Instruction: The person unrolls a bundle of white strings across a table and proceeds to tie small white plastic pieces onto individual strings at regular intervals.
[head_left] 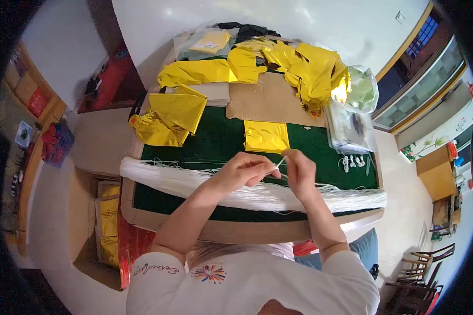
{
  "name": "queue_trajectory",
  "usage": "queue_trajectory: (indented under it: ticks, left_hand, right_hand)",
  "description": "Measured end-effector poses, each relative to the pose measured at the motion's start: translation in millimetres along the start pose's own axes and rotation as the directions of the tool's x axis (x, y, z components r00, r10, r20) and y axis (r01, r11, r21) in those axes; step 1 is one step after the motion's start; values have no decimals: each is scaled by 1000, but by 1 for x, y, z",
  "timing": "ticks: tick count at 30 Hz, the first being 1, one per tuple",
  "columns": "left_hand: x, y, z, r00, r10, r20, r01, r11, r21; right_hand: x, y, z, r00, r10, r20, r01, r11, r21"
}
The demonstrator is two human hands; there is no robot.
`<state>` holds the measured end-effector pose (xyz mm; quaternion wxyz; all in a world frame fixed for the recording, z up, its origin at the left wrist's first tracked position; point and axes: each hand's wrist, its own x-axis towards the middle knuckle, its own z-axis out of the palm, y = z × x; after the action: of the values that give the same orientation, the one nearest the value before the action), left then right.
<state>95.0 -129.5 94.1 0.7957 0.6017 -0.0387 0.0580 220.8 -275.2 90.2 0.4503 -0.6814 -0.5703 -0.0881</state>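
My left hand [248, 169] and my right hand [300, 170] are close together over the near side of the table. Both are closed, pinching a thin white string [281, 161] that runs between their fingertips. Beneath them a long, thick bundle of white strings [168, 181] lies across the green tabletop, passing behind my forearms, with some loose strands along its upper side. Just beyond my fingertips is a flat gold foil packet [266, 136]. My fingers partly hide how the string is looped.
Gold foil balloons [210, 72] and folded gold foil [178, 113] lie further back, around a brown cardboard sheet [268, 97]. Clear plastic bags [349, 128] sit at the right, near small white pieces [353, 161]. An open carton [89, 231] with gold packets stands on the floor at left.
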Motion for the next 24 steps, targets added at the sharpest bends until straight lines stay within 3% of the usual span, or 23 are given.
queue_trajectory:
  ticks: [1,2,4,6,8,9,11,12,13,14,15,16,17,18,20,22,23,24]
  left_hand:
    - [0,0,1,999,-18,38,25,982,-185]
    - [2,0,1,999,-19,42,27,983,-182]
    - [5,1,2,979,16,-204,-33,997,-77]
    - [6,-5,1,966,-35,-255,26,999,-40]
    - [13,-29,-1,959,190,-210,-112,936,334]
    - [11,-22,7,978,83,-190,-52,985,162]
    - [7,-8,11,990,20,-141,-13,998,56]
    - [6,-5,11,995,-39,-88,35,998,-48]
    - [5,-8,10,988,-47,-148,31,993,-111]
    - [8,-11,5,972,-31,-233,22,999,-45]
    - [10,-13,1,948,-7,-318,15,1000,23]
    - [12,-13,-1,915,57,-399,27,979,202]
    - [14,-23,-5,912,61,-405,26,979,204]
    - [18,-38,-9,906,200,-373,-95,955,282]
    - [23,-49,-5,863,429,-268,-309,867,391]
    - [7,-10,9,990,-28,-136,49,986,159]
    - [5,-4,11,994,-88,-62,92,994,60]
    - [5,-4,10,994,-92,-55,95,994,62]
  right_hand:
    - [-2,3,2,991,74,115,-72,997,-19]
    - [-6,3,4,961,9,277,13,997,-79]
    - [-8,-12,12,923,-104,370,93,994,48]
    - [-7,-19,9,922,-126,365,120,992,39]
    - [-2,-16,-3,990,-118,77,107,985,135]
    - [0,-14,-9,999,-52,-8,52,995,80]
    - [1,-3,-8,978,206,6,-206,978,-2]
    - [-3,10,-1,983,176,51,-175,984,-26]
    - [-6,12,4,989,90,116,-85,995,-44]
    - [-7,10,10,983,1,183,9,998,-54]
    - [-9,0,11,932,50,360,-24,997,-77]
    - [-6,-14,10,920,4,391,9,999,-31]
    - [-3,-24,9,906,-46,421,42,999,18]
    - [-3,-26,7,923,-87,376,65,995,70]
    - [-1,-17,-2,986,-138,98,124,983,134]
    - [2,-12,-11,996,86,18,-86,995,48]
    - [3,-5,-10,980,199,4,-199,979,35]
    - [3,2,-5,992,110,69,-109,994,-14]
